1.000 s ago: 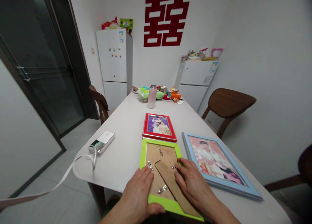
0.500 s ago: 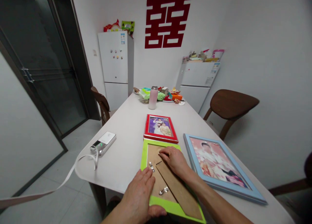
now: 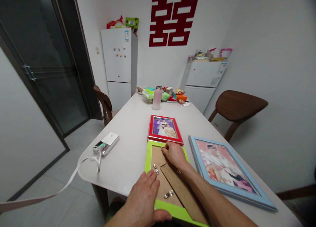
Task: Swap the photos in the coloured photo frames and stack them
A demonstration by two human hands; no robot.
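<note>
Lime-green picture frame [image 3: 148, 161] lies face down on the white table [image 3: 118, 177] — tan backing board [image 3: 156, 154] in place, brown strut [image 3: 181, 190] lying across it. Two metal clips [image 3: 155, 169] [image 3: 169, 194] show; I can't tell if they're locked. My left hand [image 3: 142, 200] is spread flat by the near rim; right hand [image 3: 174, 154] is curled on the backing, pinch unclear. Red-framed wedding photo [image 3: 178, 139] sits just beyond, blue-framed portrait [image 3: 201, 161] just right — tight there; silver power bank [image 3: 106, 144] well left.
</note>
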